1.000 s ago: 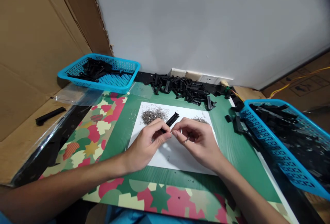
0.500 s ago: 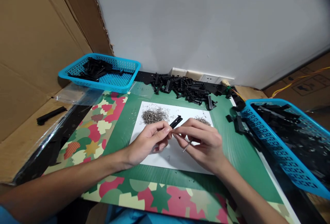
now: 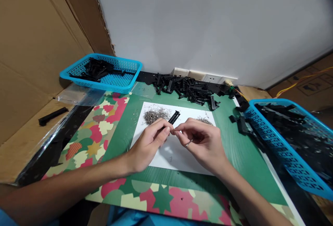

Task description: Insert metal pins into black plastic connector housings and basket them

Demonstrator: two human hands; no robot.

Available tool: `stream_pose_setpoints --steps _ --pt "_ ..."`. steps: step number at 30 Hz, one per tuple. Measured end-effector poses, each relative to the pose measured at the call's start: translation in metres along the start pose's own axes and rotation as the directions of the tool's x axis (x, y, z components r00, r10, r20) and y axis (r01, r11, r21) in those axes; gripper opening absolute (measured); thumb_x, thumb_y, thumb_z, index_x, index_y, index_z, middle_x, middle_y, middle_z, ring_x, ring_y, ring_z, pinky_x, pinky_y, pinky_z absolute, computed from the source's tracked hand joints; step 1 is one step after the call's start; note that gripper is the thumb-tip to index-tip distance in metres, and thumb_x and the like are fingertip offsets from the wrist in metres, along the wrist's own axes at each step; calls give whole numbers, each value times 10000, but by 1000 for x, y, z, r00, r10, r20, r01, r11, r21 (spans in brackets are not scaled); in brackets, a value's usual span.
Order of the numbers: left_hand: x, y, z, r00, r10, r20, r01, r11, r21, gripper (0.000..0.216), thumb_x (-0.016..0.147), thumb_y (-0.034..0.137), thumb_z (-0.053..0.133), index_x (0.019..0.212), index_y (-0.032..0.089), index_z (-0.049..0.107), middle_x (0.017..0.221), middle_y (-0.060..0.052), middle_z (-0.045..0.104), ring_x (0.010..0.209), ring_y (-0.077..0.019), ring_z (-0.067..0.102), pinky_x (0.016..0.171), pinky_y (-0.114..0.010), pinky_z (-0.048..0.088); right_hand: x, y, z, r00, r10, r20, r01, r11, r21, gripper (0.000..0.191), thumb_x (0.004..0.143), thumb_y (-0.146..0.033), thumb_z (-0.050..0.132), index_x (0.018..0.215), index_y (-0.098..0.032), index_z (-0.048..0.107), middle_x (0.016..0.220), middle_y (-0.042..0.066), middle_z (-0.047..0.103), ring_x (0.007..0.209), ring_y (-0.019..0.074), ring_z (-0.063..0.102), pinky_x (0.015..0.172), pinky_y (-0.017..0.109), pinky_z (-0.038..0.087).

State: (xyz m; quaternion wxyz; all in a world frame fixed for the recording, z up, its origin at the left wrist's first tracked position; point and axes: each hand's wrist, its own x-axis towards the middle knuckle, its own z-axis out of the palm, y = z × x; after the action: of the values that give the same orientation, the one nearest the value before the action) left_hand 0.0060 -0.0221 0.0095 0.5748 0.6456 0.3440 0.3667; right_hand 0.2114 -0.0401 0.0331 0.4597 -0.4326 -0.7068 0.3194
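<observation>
A narrow black plastic part (image 3: 174,117) sticks up at a slant from my left hand (image 3: 149,142), whose thumb and fingers are closed on it. Close beside it, my right hand (image 3: 203,142) is closed, its fingertips meeting the left thumb; a thin metal rod (image 3: 189,143) shows between its fingers. Both hands are over a white sheet (image 3: 166,158). Behind the left hand lies a heap of tiny metal springs or wire pieces (image 3: 155,115). A smaller metal heap (image 3: 205,120) shows beyond the right hand, partly covered by it.
A pile of black plastic parts (image 3: 186,89) lies at the back. Blue baskets with black parts stand at the left (image 3: 114,88) and right (image 3: 275,146). A single black part (image 3: 53,115) rests on cardboard at the left. Wall sockets (image 3: 212,78) are behind the pile.
The black part has tilted and shifted slightly left in my left hand. The metal rod has turned in my right hand and now looks shorter.
</observation>
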Motion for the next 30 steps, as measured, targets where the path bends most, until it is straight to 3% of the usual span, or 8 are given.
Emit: stream_pose_setpoints --steps 11,13,16,19,24,27,30 --pt "-2 -4 1 1000 -13 -14 12 997 -72 283 1096 475 527 1229 243 622 841 11 511 707 -107 452 610 -244 354 0 0 0 994 -70 -79 63 994 -89 61 953 -205 730 922 -189 781 664 -13 523 586 112 453 510 256 323" --pt "-2 -4 2 998 -1 -62 -6 993 -118 287 1088 468 550 1281 260 589 921 1 538 717 -100 462 612 -236 364 2 -1 -6 998 -41 -41 36 994 -106 85 956 -219 719 904 -188 778 663 -10 529 587 113 456 515 256 331" --pt "0 -5 2 988 7 -152 -38 979 -200 304 1076 460 576 1315 274 549 1009 -11 541 711 -87 471 608 -226 371 6 -1 -25 990 73 124 -47 980 -194 110 959 -214 690 900 -202 783 696 1 590 610 120 489 534 254 361" --pt "3 -6 1 976 14 -217 -65 971 -230 284 1076 461 575 1282 266 551 980 -3 528 676 -79 459 593 -220 360 10 5 -53 960 174 221 -80 921 -381 113 922 -170 683 924 -220 785 766 8 663 625 127 523 557 257 385" --pt "7 -7 0 972 -23 -233 -41 962 -268 272 1069 475 578 1226 254 562 943 7 507 632 -72 429 550 -213 314 8 15 -90 948 238 213 -51 771 -634 126 934 -235 689 977 -250 806 916 35 757 719 173 642 612 277 420" --pt "8 -6 0 972 -45 -230 -22 960 -279 266 1065 474 586 1201 246 568 930 9 503 627 -70 424 542 -211 292 5 17 -94 952 252 175 -58 708 -703 151 946 -263 688 1020 -291 816 992 23 782 786 194 690 640 283 429" --pt "8 -6 0 973 -44 -227 -21 960 -278 261 1061 469 596 1190 243 572 929 9 505 628 -70 423 543 -212 290 5 13 -86 949 253 187 -61 729 -682 171 939 -255 697 1068 -298 802 942 11 773 739 177 668 634 280 413"
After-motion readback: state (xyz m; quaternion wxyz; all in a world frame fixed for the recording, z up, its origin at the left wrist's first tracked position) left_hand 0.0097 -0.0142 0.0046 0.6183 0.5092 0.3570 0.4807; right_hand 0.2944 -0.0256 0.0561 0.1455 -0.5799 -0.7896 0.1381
